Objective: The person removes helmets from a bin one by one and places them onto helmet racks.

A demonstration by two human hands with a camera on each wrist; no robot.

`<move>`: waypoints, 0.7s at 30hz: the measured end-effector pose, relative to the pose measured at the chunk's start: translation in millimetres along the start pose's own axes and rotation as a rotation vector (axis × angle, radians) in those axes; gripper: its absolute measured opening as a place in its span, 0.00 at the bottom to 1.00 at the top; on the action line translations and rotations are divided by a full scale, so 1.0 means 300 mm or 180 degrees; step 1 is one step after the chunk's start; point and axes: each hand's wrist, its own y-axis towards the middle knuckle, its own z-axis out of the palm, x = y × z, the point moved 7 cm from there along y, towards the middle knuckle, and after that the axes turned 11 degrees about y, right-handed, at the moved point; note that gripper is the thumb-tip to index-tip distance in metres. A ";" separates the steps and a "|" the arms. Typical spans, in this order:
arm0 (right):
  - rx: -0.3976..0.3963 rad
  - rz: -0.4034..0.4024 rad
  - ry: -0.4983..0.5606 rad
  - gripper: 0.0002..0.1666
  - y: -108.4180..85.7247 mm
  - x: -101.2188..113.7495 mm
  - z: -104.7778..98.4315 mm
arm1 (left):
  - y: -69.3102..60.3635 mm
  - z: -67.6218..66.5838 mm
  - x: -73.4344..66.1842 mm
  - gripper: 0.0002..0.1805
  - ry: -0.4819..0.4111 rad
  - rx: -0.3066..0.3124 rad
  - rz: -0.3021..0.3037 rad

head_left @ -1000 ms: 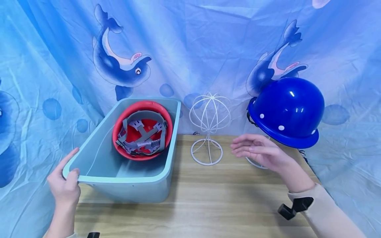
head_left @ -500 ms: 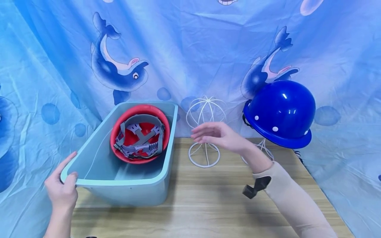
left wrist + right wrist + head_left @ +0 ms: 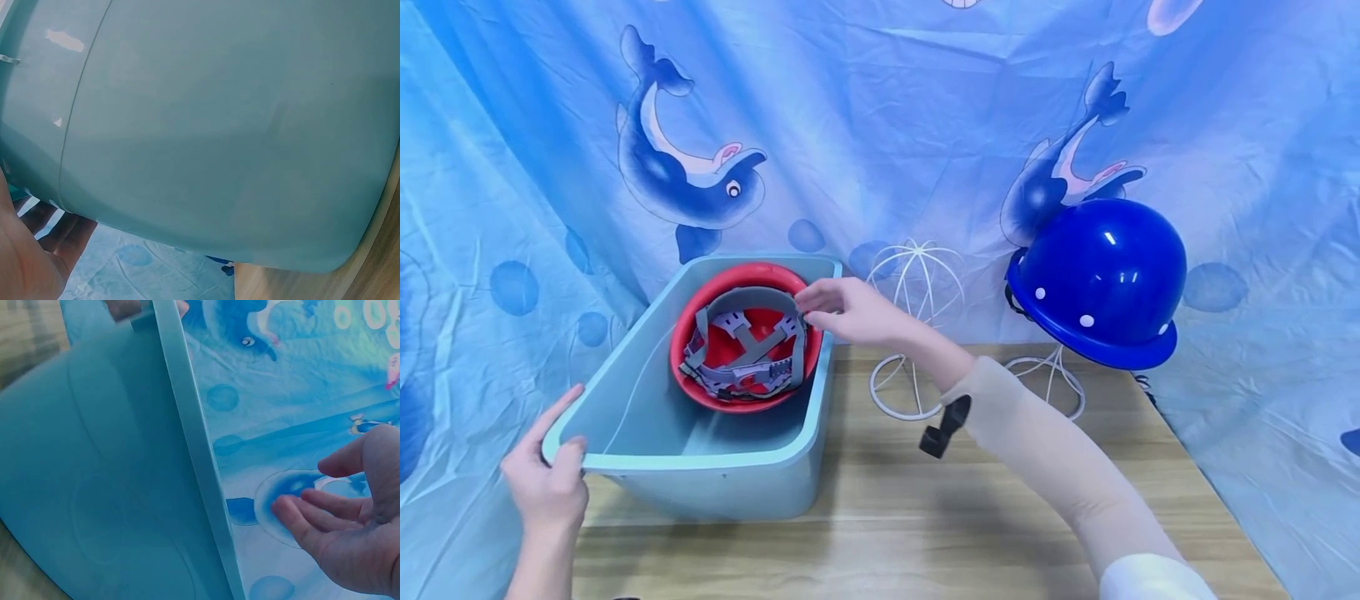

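My left hand [image 3: 550, 475] grips the near left corner of a light blue plastic tub [image 3: 700, 461], thumb and forefinger along its rim. In the left wrist view, fingers [image 3: 75, 237] show below the tub's wall. A red hard hat [image 3: 681, 367] lies upside down inside the tub, its grey straps and purple-grey headband facing up. Over the tub's right rim hovers my right hand [image 3: 857, 312], fingertips at the hard hat's right edge; whether they touch it I cannot tell. In the right wrist view its thumb and fingers are apart with nothing between them.
Right of the tub stands a white wire stand [image 3: 917, 275], partly behind my right forearm. A blue hard hat [image 3: 1105, 283] sits tilted on another wire stand [image 3: 1060, 379] farther right. The wooden table [image 3: 880, 533] backs onto a blue dolphin-print curtain [image 3: 880, 125].
My right hand has moved left from beside the blue hard hat, past the wire stand, to the red hard hat in the tub. The left hand keeps its hold on the rim.
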 end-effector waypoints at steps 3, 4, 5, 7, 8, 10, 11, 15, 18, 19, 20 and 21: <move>-0.0058 0.0206 -0.0137 0.24 0.073 -0.007 0.015 | 0.000 -0.001 -0.010 0.31 -0.0028 -0.0004 0.0016; -0.0063 0.0290 -0.0098 0.24 0.098 -0.013 0.021 | 0.001 0.000 -0.012 0.31 -0.0040 -0.0006 0.0019; -0.0055 0.0388 0.0032 0.25 0.122 -0.019 0.030 | 0.001 0.000 -0.014 0.31 -0.0044 0.0000 0.0013; -0.0038 0.0607 0.0416 0.28 0.172 -0.042 0.047 | 0.001 -0.002 -0.013 0.31 -0.0047 -0.0014 0.0000; -0.0032 0.0726 0.0635 0.29 0.197 -0.056 0.056 | 0.000 -0.006 -0.009 0.31 -0.0030 -0.0035 -0.0023; -0.0039 0.0951 0.1100 0.32 0.241 -0.085 0.072 | 0.000 -0.013 -0.003 0.31 -0.0014 -0.0067 -0.0074; -0.0059 0.1053 0.1299 0.33 0.260 -0.100 0.076 | 0.000 -0.016 -0.001 0.31 -0.0003 -0.0081 -0.0106; -0.0194 0.1258 0.1660 0.30 0.310 -0.148 0.067 | 0.001 -0.016 0.000 0.32 0.0007 -0.0092 -0.0201; -0.0314 0.1327 0.1726 0.29 0.323 -0.172 0.051 | -0.001 -0.004 -0.004 0.32 -0.0002 -0.0037 -0.0190; -0.0341 0.1360 0.1727 0.30 0.324 -0.180 0.050 | -0.002 -0.001 -0.004 0.32 -0.0009 -0.0024 -0.0178; -0.0357 0.1400 0.1724 0.32 0.325 -0.188 0.051 | -0.004 -0.002 -0.003 0.32 -0.0013 -0.0023 -0.0176; -0.0355 0.1425 0.1719 0.34 0.327 -0.194 0.055 | -0.006 -0.003 -0.001 0.32 -0.0022 -0.0024 -0.0166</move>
